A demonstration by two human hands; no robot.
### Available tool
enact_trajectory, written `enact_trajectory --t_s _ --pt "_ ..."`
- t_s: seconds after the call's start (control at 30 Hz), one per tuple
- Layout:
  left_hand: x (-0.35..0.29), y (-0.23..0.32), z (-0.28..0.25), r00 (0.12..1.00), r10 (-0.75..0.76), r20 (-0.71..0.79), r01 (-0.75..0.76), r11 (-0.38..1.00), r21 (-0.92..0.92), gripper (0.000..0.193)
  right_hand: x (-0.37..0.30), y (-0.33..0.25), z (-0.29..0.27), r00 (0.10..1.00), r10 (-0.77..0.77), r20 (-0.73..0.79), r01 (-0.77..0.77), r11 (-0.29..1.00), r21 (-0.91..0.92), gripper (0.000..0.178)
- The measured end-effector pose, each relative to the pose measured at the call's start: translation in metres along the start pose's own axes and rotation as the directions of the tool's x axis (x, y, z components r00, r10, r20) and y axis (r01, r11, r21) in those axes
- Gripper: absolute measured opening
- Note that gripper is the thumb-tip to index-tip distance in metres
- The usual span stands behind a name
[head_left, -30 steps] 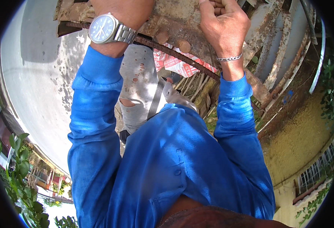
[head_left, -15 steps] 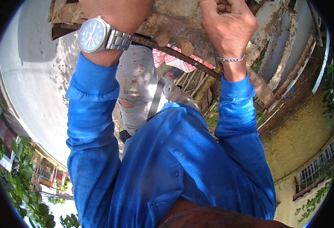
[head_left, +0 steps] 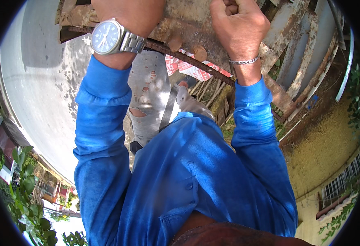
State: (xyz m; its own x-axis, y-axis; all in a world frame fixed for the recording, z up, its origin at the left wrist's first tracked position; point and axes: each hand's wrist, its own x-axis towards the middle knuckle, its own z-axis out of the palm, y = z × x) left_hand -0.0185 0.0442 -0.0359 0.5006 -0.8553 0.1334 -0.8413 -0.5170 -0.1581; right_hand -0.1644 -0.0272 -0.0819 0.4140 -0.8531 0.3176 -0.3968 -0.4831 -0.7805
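Both my arms in blue sleeves reach forward over a rusty metal sheet (head_left: 188, 20). My left hand (head_left: 126, 10) is cut off by the top edge; only its back and the wrist with a blue-faced metal watch (head_left: 106, 37) show. My right hand (head_left: 239, 24), with a thin bracelet (head_left: 241, 61) on the wrist, is closed in a fist against the rusty metal; I cannot see anything inside it. A rusty ribbed steel rod (head_left: 188, 59) runs slantwise beneath both wrists.
My leg in torn grey trousers (head_left: 151, 94) stands below the rod. A red and white printed bag (head_left: 192, 69) and dry sticks (head_left: 208, 90) lie behind it. Rusty metal panels (head_left: 299, 49) lean at the right, near a yellow wall (head_left: 323, 147). Concrete ground (head_left: 36, 82) spreads left.
Both hands stay at nearly the same place on the rusty metal. The view has shifted a little, and the right fist remains closed.
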Motion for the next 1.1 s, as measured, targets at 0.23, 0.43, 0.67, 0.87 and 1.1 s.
enact_trajectory --t_s 0.23,0.43,0.67,0.87,1.1 --pt "0.003 -0.004 0.002 1.0 0.014 0.013 -0.013 1.0 -0.024 0.015 0.0 0.009 0.008 0.997 -0.069 -0.038 0.068 0.998 -0.016 0.005" --pt "0.002 -0.004 0.002 1.0 0.009 0.015 -0.009 0.999 -0.038 0.014 0.002 0.008 0.005 0.995 -0.103 -0.019 0.101 0.993 -0.069 0.005" --pt "0.001 -0.001 -0.007 1.0 0.011 0.014 -0.01 0.999 -0.051 0.013 0.002 0.006 0.009 0.996 -0.066 -0.052 0.066 0.998 -0.013 0.005" --pt "0.002 -0.005 -0.003 1.0 0.005 0.012 -0.005 0.998 -0.055 0.014 0.004 0.019 0.011 0.985 -0.175 -0.004 0.175 0.984 -0.035 0.005" --pt "0.004 -0.009 0.006 1.0 0.017 -0.008 -0.018 0.995 -0.101 0.014 0.003 0.009 0.014 0.996 -0.024 -0.081 0.03 0.997 0.076 0.004"
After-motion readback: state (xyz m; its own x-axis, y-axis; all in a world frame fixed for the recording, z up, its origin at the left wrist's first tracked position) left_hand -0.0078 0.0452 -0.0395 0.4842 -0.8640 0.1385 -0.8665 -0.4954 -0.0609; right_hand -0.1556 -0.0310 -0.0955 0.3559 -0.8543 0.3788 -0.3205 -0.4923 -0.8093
